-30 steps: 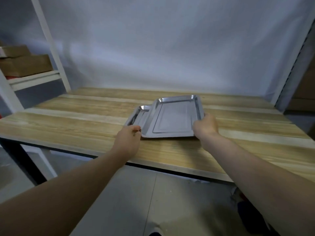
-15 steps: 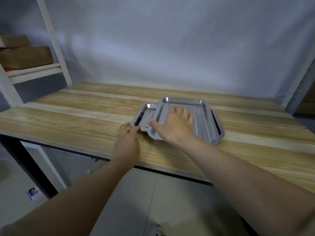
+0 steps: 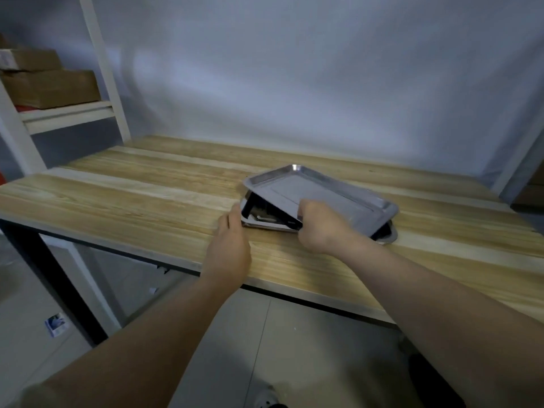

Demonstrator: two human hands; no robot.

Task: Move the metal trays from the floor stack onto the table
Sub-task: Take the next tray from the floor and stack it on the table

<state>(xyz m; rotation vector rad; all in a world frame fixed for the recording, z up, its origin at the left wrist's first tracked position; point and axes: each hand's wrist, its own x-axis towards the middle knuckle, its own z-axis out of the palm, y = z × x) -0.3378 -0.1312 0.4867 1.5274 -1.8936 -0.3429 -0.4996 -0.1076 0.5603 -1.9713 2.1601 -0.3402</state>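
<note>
1. The right hand (image 3: pixel 319 228) grips the near edge of the top shiny rectangular steel tray (image 3: pixel 321 197), tilting it up off the lower steel tray (image 3: pixel 266 220).
2. The left hand (image 3: pixel 229 245) lies open, fingertips touching the lower tray's left rim.
3. Both trays sit on the pale wooden table (image 3: pixel 147 195).
4. Likely thin, stiff, slick — hold the rolled rims, not the flat base.

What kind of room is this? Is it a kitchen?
Probably not a kitchen: it looks more like a storeroom or workshop. There is a plain wooden table with metal trays on it, a white shelf rack holding cardboard boxes, and a bare tiled floor.
</note>
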